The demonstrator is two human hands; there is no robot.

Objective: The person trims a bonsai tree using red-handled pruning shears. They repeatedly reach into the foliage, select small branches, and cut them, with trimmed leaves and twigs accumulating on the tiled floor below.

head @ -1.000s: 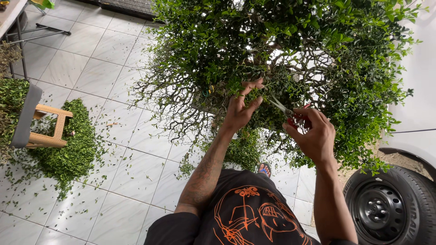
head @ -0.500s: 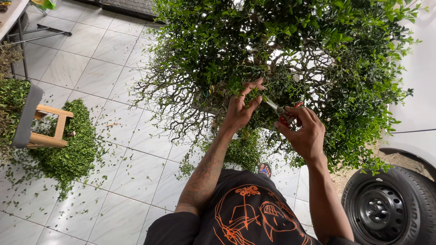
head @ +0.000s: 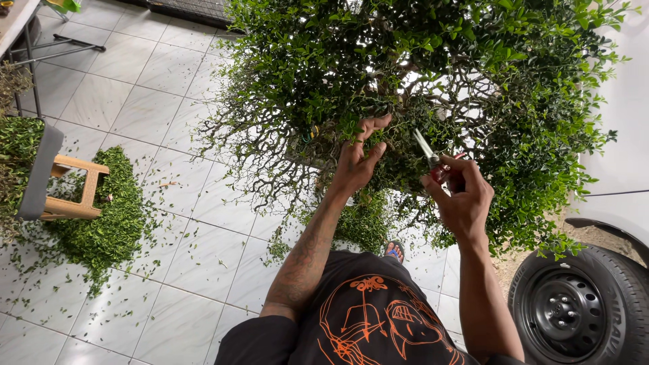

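Note:
A dense small-leaved shrub (head: 433, 74) with bare twiggy lower branches fills the upper middle and right. My left hand (head: 358, 159) reaches up into its twigs, fingers spread among the thin branches. My right hand (head: 456, 192) grips small red-handled pruning shears (head: 433, 159), blades pointing up and left toward the foliage, a short way right of my left hand. My black shirt with an orange drawing (head: 372, 318) shows at the bottom.
A pile of cut green leaves (head: 101, 216) lies on the white tiled floor (head: 189, 257) at left, next to a wooden stool (head: 67, 186). A car tyre (head: 581, 311) and white car body (head: 622, 196) stand at right. Table legs (head: 47, 51) are top left.
My right hand with the shears has drawn back from the branch, to the right and slightly up. My left hand stays in the twigs, fingers a little more spread.

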